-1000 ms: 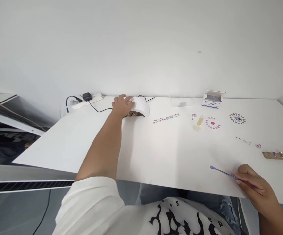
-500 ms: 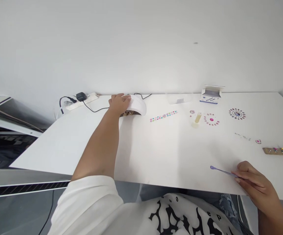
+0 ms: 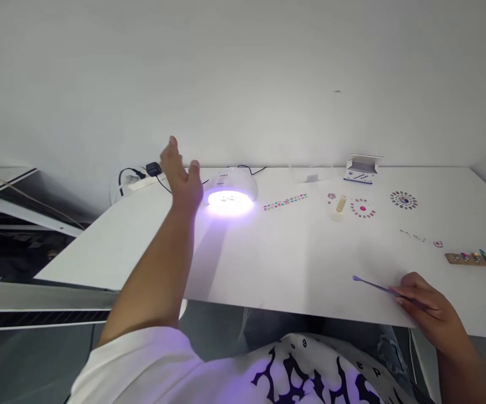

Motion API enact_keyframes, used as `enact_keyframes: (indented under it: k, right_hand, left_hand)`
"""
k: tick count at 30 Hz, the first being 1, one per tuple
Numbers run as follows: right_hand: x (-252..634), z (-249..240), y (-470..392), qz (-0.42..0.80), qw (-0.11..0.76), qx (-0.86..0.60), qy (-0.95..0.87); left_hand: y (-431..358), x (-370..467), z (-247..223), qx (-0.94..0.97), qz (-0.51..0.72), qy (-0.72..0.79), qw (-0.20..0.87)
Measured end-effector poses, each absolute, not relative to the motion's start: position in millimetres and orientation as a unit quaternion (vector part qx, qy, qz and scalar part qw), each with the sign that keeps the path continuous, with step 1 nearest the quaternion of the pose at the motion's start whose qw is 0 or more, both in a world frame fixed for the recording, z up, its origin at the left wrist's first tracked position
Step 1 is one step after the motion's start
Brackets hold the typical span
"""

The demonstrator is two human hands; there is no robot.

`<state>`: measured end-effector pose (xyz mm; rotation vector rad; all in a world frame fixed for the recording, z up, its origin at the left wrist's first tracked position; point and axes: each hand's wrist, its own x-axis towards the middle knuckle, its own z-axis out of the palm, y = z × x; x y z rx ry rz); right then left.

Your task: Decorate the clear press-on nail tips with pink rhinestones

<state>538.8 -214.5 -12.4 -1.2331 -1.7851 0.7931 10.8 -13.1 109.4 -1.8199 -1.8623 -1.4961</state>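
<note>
A white nail lamp (image 3: 235,180) stands near the wall, glowing bright violet-white from its front opening. My left hand (image 3: 180,177) is raised just left of the lamp, apart from it, with the fingers stretched and the thumb held away. Over the front right of the table, my right hand (image 3: 423,306) pinches a thin purple stick tool (image 3: 371,283) with a small widened tip pointing left. Whether anything lies inside the lamp is hidden by the glare.
On the white table (image 3: 268,258) lie a strip of coloured gems (image 3: 285,202), a yellowish stick (image 3: 341,203), rings of small dots (image 3: 363,208) and a second ring (image 3: 403,200). An alcohol pads box (image 3: 361,170) stands behind. A wooden bar with coloured pieces (image 3: 476,260) lies right.
My left hand has come off the lamp's top and moved left, its fingers now extended. The lamp has lit up. My right hand still pinches the purple stick.
</note>
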Motion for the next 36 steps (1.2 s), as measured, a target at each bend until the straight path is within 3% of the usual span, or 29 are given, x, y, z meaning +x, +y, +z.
enact_keyframes:
  k: [2,8,12,22,29,36]
  right_hand:
    - [538.6,-12.8,-213.8,0.312,0.397,-0.492,-0.709]
    - [529.0,-4.2,-205.5,0.322,0.341,-0.486,-0.737]
    - [518.6,12.6,-188.4,0.316,0.307,-0.441,-0.782]
    - [471.7,63.6,-90.9,0.252,0.23,-0.382,-0.859]
    - [407.7,34.6,-64.0,0.322,0.248,-0.413,-0.815]
    - [403.3,5.2,-64.3,0.357,0.259,-0.461,-0.77]
  left_hand:
    - [-27.3,31.8,88.7,-0.611,-0.537,-0.582,0.002]
    - [-53.0,109.4,7.8,-0.704,-0.425,-0.533,-0.199]
    - [-51.5,146.8,-15.8,-0.742,-0.368,-0.484,-0.282]
    - [-19.4,157.8,-22.2,-0.718,-0.362,-0.431,-0.409]
    - [-18.9,135.4,-8.8,-0.716,-0.306,-0.388,-0.492]
    - [-23.0,126.4,4.3,-0.73,-0.272,-0.386,-0.494]
